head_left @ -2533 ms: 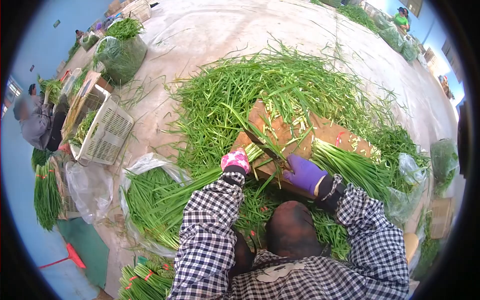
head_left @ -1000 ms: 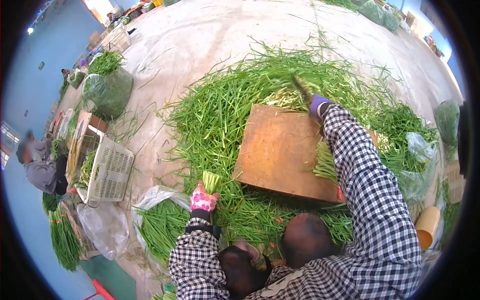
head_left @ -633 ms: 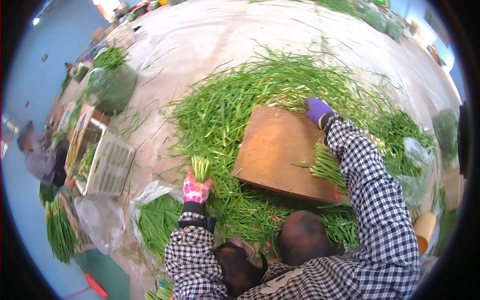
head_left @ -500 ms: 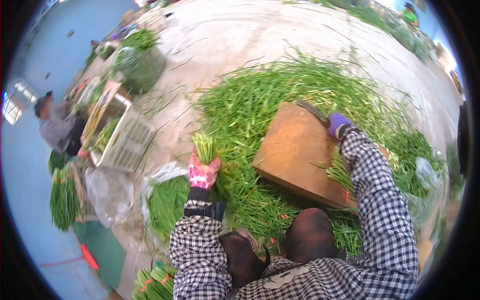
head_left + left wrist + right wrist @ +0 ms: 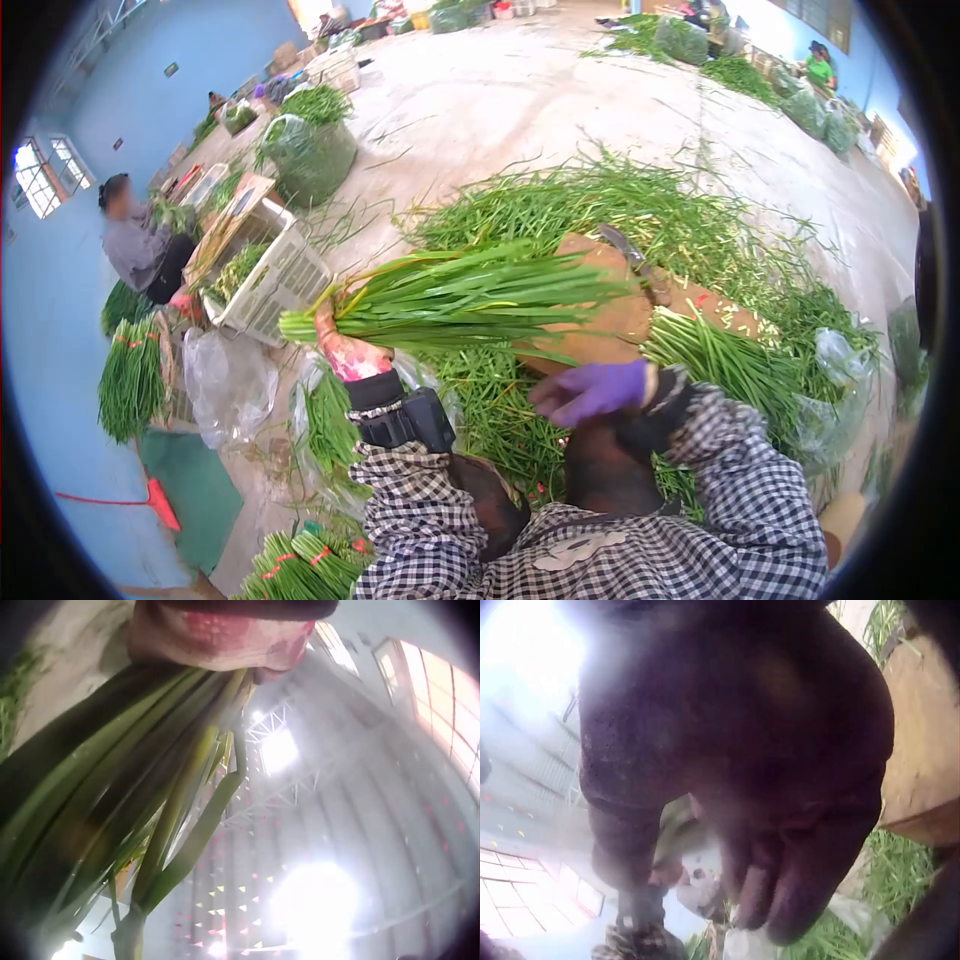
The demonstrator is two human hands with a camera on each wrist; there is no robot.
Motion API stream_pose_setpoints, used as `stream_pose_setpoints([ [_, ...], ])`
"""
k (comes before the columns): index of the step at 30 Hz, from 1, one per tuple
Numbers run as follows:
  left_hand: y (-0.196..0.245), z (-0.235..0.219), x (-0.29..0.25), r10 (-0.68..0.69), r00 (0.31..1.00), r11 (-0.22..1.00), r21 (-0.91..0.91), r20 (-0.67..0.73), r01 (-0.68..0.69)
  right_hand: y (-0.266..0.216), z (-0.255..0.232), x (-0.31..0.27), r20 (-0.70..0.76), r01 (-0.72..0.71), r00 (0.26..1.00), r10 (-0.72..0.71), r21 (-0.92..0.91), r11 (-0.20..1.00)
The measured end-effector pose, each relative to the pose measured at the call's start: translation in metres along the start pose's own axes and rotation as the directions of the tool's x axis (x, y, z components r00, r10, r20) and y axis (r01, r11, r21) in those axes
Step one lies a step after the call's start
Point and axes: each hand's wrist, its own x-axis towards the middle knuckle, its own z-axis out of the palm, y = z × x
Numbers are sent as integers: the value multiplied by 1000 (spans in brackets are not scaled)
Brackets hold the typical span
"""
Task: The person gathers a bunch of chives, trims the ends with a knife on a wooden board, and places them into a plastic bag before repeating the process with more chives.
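My left hand (image 5: 350, 350), in a pink patterned glove, grips a thick bunch of garlic chives (image 5: 460, 300) near its pale cut ends. The long leaves stretch rightward over the wooden block (image 5: 610, 335); close up in the left wrist view, leaves (image 5: 97, 787) fan out from the glove (image 5: 225, 637). My right hand (image 5: 592, 392), in a purple glove, hovers over the knee with loosely bent fingers and nothing visible in them. A knife (image 5: 628, 246) lies at the block's far right edge. Another bunch of chives (image 5: 725, 355) rests on its right side.
Loose cut leaves (image 5: 560, 205) heap around the block. An open plastic bag of chives (image 5: 330, 410) stands at left, near a white crate (image 5: 285, 275). Banded bunches (image 5: 300, 560) lie at lower left. A person (image 5: 135, 245) sits beyond the crate.
The knife passed across the block, clearing trimmings, and my right hand let it go and drew back toward the knees. My left hand lifted its bunch leftward and tipped it from upright to sideways.
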Motion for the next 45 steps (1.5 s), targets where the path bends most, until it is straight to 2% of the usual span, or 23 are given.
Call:
stream_pose_setpoints([
  [2, -18, -3, -10, -5, 999, 1000, -8, -37, 5, 6, 19, 21, -62, 77, 995, -74, 51, 996],
  [4, -38, -5, -23, 119, 991, 961, 257, -55, -101, 11, 22, 38, -222, 348, 928, -299, 233, 908],
  [5, -42, -2, -28, -22, 997, 997, 78, -71, 27, 27, 13, 48, -234, 352, 925, -301, 225, 908],
  [6, -47, -1, -33, -29, 997, 997, 72, -64, 34, 46, 0, 62, -345, 389, 806, -481, -305, 870],
  [7, -52, -1, -39, -92, 986, 995, 19, -140, 95, 55, -7, 68, -325, 252, 666, -671, -749, 612],
  [9, -62, -18, -40, -91, 972, 995, 25, -219, 99, 50, -10, 51, -392, 233, 653, -648, -711, 664],
  [12, -75, -36, -38, -185, 947, 982, -74, -262, 172, 45, -23, 29, -434, 48, 620, -654, -811, 583],
  [13, -80, -38, -39, -160, 944, 987, -29, -287, 159, 40, -25, 27, -577, 482, 496, -648, -438, 759],
  [14, -84, -38, -40, -165, 942, 986, -40, -292, 160, 26, -24, 24, -721, 803, 434, -540, 37, 595],
  [15, -88, -40, -40, -250, 928, 968, -95, -274, 233, 6, -23, 20, -717, 797, 440, -540, 34, 604],
  [17, -101, -45, -38, -283, 934, 959, -88, -218, 269, -33, -25, 14, -813, 946, 282, -510, 146, 290],
  [22, -143, -67, -27, -376, 890, 918, -232, -258, 321, -57, -43, 24, -838, 921, 304, -454, 136, 366],
  [25, -166, -77, -27, -448, 852, 890, -218, -270, 400, -87, -46, 25, -912, 839, 293, -287, 102, 534],
  [29, -174, -64, -36, -583, 767, 802, -36, -267, 597, -126, -73, 25, -855, 757, 208, -475, -166, 632],
  [32, -176, -76, -39, -541, 807, 800, 153, -238, 581, -177, -75, 12, -815, 735, 168, -555, -272, 622],
  [34, -169, -85, -34, -276, 913, 920, 194, -299, 341, -197, -75, 3, -747, 704, 149, -648, -380, 600],
  [36, -152, -93, -26, -144, 956, 931, 292, -255, 218, -175, -90, 9, -718, 715, 193, -669, -364, 597],
  [38, -128, -87, -24, -22, 982, 919, 383, -188, 94, -108, -131, 42, -620, 99, 407, -671, -700, 707],
  [39, -122, -87, -26, -14, 971, 936, 338, -237, 96, -85, -143, 51, -656, 178, 459, -600, -594, 785],
  [41, -110, -80, -18, 9, 959, 953, 292, -284, 78, -85, -161, 56, -707, 450, 358, -610, -442, 776],
  [42, -102, -79, -21, -27, 960, 963, 249, -279, 100, -104, -162, 51, -752, 636, 217, -622, -374, 675],
  [44, -97, -84, -27, -71, 959, 967, 216, -275, 134, -111, -147, 53, -656, 219, 477, -585, -556, 802],
  [45, -96, -86, -27, -30, 972, 965, 248, -232, 90, -114, -149, 54, -485, 122, 785, -384, -488, 865],
])
